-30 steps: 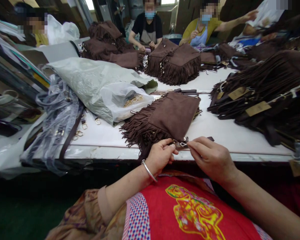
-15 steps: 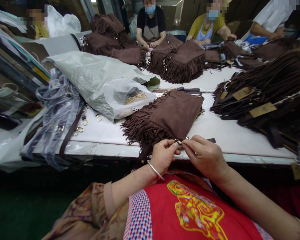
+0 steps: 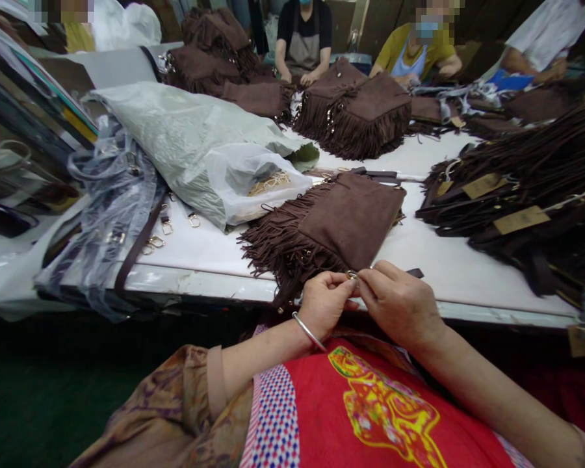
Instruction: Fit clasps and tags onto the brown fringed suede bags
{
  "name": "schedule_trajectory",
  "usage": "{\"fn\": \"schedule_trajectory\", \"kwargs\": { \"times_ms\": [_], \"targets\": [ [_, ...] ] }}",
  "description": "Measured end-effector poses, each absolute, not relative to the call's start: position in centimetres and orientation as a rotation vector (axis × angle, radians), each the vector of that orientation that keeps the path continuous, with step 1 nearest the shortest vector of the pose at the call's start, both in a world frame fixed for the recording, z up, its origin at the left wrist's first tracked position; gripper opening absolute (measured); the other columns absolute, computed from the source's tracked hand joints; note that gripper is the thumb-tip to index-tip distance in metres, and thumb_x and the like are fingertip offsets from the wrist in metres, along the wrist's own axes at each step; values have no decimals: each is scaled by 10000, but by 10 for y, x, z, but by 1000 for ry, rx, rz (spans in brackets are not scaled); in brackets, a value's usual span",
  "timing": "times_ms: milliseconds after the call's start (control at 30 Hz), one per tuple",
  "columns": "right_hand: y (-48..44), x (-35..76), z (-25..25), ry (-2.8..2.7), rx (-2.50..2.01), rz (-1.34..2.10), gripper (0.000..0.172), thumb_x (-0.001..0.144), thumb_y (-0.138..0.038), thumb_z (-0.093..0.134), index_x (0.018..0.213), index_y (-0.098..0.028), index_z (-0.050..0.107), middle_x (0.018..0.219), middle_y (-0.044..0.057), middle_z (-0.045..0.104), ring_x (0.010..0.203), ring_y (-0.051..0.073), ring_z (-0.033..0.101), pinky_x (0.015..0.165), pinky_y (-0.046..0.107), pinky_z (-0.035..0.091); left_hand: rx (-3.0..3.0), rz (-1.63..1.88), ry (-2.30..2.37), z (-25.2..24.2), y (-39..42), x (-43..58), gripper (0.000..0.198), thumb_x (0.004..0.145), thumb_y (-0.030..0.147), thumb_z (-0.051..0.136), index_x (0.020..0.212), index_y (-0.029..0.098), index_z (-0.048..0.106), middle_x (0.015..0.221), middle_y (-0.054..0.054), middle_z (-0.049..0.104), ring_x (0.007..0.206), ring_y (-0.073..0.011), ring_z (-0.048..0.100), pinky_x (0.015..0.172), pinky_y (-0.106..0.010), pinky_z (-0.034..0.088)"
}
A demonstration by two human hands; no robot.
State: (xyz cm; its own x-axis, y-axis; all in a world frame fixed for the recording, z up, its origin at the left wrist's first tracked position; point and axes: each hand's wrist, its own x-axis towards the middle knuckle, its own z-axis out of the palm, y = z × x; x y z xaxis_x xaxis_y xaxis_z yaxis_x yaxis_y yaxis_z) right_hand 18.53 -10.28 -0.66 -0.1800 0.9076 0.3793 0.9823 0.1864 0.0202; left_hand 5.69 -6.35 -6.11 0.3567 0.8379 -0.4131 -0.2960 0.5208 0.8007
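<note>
A brown suede bag with long fringe [image 3: 341, 224] lies on the white table [image 3: 419, 260] right in front of me. At its near corner sits a small metal ring or clasp [image 3: 351, 275]. My left hand [image 3: 325, 303], with a silver bangle on the wrist, is closed in a pinch on that clasp. My right hand [image 3: 400, 304] meets it from the right, its fingers also pinched on the clasp. A dark strap end [image 3: 414, 273] shows just beyond my right hand.
Plastic bags [image 3: 199, 149] and straps with metal clips [image 3: 151, 234] lie at the left. Piles of brown fringed bags [image 3: 361, 114] and tagged dark straps [image 3: 521, 188] cover the back and right. Other people work across the table.
My two hands have come closer together at the bag's corner clasp. The view has shifted slightly; a co-worker's outstretched arm at the back has drawn in.
</note>
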Motion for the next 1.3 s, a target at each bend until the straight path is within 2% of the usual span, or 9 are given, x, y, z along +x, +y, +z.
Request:
{"fn": "schedule_trajectory", "kwargs": {
  "times_ms": [400,667,900,1100,1300],
  "targets": [
    [-101,176,0,-2305,-1833,-523,227,910,-169,531,687,-210,555,695,24,525,622,170,455,579,309,249,637,845,915,-61,-64,58,324,676,342,856,810,104,681,675,-17,675,568,-112,651,546,-215,563],
    [-103,169,10,-2364,-1852,-576,178,838,-106,583,692,-205,558,702,37,542,636,187,472,559,308,240,648,825,984,-55,-64,58,364,633,388,879,776,117,682,675,-30,689,601,-142,666,581,-251,572],
    [-99,164,15,-2447,-1802,-591,181,802,-70,614,691,-202,558,711,37,546,664,199,477,567,319,241,706,860,945,-49,-66,55,274,700,339,834,783,116,698,671,-24,688,593,-127,647,582,-238,560],
    [-97,177,7,-2470,-1745,-520,138,839,-108,618,754,-213,590,741,21,563,721,196,484,614,319,275,603,865,884,-57,-66,56,192,775,289,767,820,120,688,733,-28,699,640,-120,669,674,-259,586],
    [-94,181,1,-2459,-1746,-520,128,862,-131,597,766,-215,594,756,19,565,744,188,497,619,306,284,459,837,841,-55,-63,59,195,792,199,725,936,118,621,761,-52,702,615,-147,691,571,-240,562]
  ]
}}
